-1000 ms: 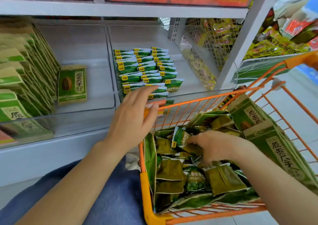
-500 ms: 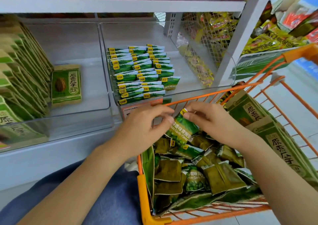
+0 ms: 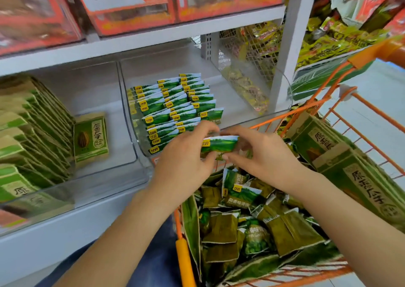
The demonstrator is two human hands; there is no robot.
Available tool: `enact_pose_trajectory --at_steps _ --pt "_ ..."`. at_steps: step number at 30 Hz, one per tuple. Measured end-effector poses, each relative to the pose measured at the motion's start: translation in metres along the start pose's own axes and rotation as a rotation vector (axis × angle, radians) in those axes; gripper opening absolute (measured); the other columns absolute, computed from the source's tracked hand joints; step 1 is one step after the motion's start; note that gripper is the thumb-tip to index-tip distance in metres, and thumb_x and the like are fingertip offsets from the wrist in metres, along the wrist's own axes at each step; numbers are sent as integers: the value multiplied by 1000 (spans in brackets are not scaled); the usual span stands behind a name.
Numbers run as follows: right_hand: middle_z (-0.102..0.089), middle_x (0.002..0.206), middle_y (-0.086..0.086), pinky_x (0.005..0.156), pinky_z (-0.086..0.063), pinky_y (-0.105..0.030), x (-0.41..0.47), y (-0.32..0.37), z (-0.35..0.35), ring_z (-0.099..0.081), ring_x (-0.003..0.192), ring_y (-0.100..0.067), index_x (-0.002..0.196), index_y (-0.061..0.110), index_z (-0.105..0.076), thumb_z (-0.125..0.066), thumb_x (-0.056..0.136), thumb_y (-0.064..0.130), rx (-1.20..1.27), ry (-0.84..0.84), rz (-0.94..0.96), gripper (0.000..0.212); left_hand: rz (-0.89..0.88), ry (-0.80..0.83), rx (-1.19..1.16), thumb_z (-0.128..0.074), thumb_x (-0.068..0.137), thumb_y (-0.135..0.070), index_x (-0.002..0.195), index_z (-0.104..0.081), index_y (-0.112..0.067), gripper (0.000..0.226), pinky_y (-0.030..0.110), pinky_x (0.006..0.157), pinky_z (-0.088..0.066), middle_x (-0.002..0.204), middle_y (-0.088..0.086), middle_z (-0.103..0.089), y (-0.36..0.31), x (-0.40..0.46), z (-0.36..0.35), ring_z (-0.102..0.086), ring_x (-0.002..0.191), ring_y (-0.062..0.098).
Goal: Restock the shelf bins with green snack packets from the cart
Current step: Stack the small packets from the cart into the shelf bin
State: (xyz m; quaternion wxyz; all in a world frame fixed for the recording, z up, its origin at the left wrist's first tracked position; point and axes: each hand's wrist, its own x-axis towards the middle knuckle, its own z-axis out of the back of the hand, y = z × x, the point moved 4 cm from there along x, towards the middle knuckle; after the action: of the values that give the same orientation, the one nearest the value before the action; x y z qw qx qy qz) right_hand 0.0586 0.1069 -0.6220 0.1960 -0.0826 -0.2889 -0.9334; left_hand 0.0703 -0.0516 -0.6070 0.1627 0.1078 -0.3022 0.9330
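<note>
Far left: large green packets (image 3: 32, 133) stacked in clear shelf bin (image 3: 105, 166). Centre: rowed small packets (image 3: 175, 107) in middle bin (image 3: 274, 111). Left hand (image 3: 184, 161) and right hand (image 3: 263, 155), fingers curled, pinching green snack packet (image 3: 219, 144) at opposite ends, just near of middle bin, above orange cart (image 3: 184, 260) of loose packets (image 3: 252, 221).

A green snack packet (image 3: 219, 143), dug from the loose pile in the orange cart (image 3: 185, 262) a second ago, has been lifted clear of it and is now held just in front of the clear shelf bin (image 3: 140, 137). It is pinched at one end by the left hand (image 3: 186, 161), which had rested on the cart's rim, and at the other by the right hand (image 3: 260, 155), raised from among the packets.
</note>
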Motion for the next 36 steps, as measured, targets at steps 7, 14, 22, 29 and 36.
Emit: enact_pose_trajectory --at_steps 7,14,22,29,36 --pt "-45 143 -13 114 -20 -40 7 -39 -2 -31 139 -31 145 13 -37 -53 93 45 -276 -33 -122 63 200 -43 16 -74 82 -22 135 -51 -23 58 26 78 -40 118 4 -64 12 94 1 -62 98 20" --pt "-45 143 -15 116 -18 -45 9 -43 -5 -35 137 -34 138 12 -46 -53 94 43 -297 -42 -90 55 121 242 582 -67 86 -29 120 -59 -18 36 37 89 -39 124 11 -59 36 131 -50 -48 117 32" --pt "-52 136 -12 112 -26 -44 12 -38 -1 -38 134 -32 130 14 -56 -60 91 34 -212 -83 -43 44 197 323 877 -64 82 -58 99 -67 -11 50 43 100 -31 125 11 -52 50 138 -55 -38 124 32" --pt "-69 80 8 74 -54 -33 2 -26 -3 -64 79 -11 86 21 -71 -70 80 47 -43 511 -100 27 149 203 755 -54 88 -53 114 -64 -16 46 41 100 -30 132 8 -50 49 123 -37 -38 124 30" --pt "-58 82 0 68 -47 -29 -18 -29 -33 -59 89 -23 88 9 -67 -65 87 31 -515 932 -28 23 -128 -64 208 -53 89 -30 105 -68 -17 25 38 102 -30 121 0 -59 10 63 -10 -44 122 21"
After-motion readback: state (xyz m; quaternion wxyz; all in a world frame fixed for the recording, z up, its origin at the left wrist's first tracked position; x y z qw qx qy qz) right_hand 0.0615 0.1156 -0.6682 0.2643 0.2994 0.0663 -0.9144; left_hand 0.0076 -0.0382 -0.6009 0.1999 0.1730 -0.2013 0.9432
